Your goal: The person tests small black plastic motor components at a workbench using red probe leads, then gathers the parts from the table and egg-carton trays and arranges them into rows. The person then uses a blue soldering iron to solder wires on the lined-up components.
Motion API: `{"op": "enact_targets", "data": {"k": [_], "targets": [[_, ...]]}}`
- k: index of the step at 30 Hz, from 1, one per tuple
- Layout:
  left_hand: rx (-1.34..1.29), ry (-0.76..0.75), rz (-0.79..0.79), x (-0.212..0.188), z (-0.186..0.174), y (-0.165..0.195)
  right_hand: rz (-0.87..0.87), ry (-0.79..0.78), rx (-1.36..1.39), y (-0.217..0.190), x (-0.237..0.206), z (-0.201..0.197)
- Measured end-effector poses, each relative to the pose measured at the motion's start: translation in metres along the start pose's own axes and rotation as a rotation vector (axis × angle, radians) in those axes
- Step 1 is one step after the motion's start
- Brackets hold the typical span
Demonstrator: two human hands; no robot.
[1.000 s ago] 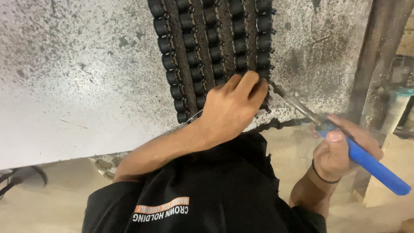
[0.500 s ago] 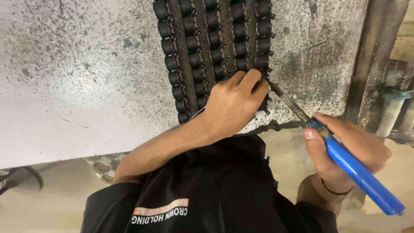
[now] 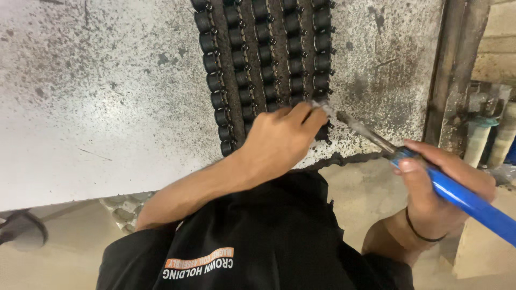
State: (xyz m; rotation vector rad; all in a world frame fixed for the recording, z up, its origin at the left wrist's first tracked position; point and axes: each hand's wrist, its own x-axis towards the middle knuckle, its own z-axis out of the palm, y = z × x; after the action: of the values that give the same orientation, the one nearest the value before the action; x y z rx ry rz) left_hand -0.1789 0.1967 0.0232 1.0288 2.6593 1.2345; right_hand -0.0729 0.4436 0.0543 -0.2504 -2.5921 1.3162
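Note:
Several rows of small black cylindrical parts (image 3: 266,59) lie on a speckled white worktable (image 3: 107,91). My left hand (image 3: 282,139) rests on the near ends of the rows, fingers curled over the parts there. My right hand (image 3: 438,185) is shut on the blue handle of a tool (image 3: 467,198). Its metal shaft (image 3: 360,129) slants up to the left, and its tip meets my left fingertips at the rightmost row. Whatever lies under my left palm is hidden.
A dark metal post (image 3: 449,70) stands at the table's right edge. Beyond it are pale tubes and fittings (image 3: 486,134). Below the table's near edge are a tan floor and my black shirt (image 3: 258,241). A dark round object (image 3: 21,231) lies at the lower left.
My right hand with the blue-handled tool has shifted slightly, and the handle now points lower to the right. My left hand stays on the rows of parts.

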Motion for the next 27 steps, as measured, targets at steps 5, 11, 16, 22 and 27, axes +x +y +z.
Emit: {"op": "enact_targets", "data": {"k": [5,11,16,22,27], "targets": [[0.001,0.164,0.161,0.010,-0.069,0.015,0.180,0.290,0.463,0.035,-0.012,0.029],[0.177,0.177,0.108,0.023,-0.009,-0.030,0.079,0.266,0.519,0.061,-0.020,0.036],[0.125,0.065,0.040,0.010,0.021,-0.040,0.101,0.262,0.498,0.059,-0.021,0.038],[0.134,0.039,0.051,0.007,0.040,-0.046,0.072,0.142,0.330,0.030,-0.004,0.037],[0.081,0.019,0.045,0.016,0.042,-0.041,-0.076,-0.139,-0.257,-0.017,0.017,0.018]]}}
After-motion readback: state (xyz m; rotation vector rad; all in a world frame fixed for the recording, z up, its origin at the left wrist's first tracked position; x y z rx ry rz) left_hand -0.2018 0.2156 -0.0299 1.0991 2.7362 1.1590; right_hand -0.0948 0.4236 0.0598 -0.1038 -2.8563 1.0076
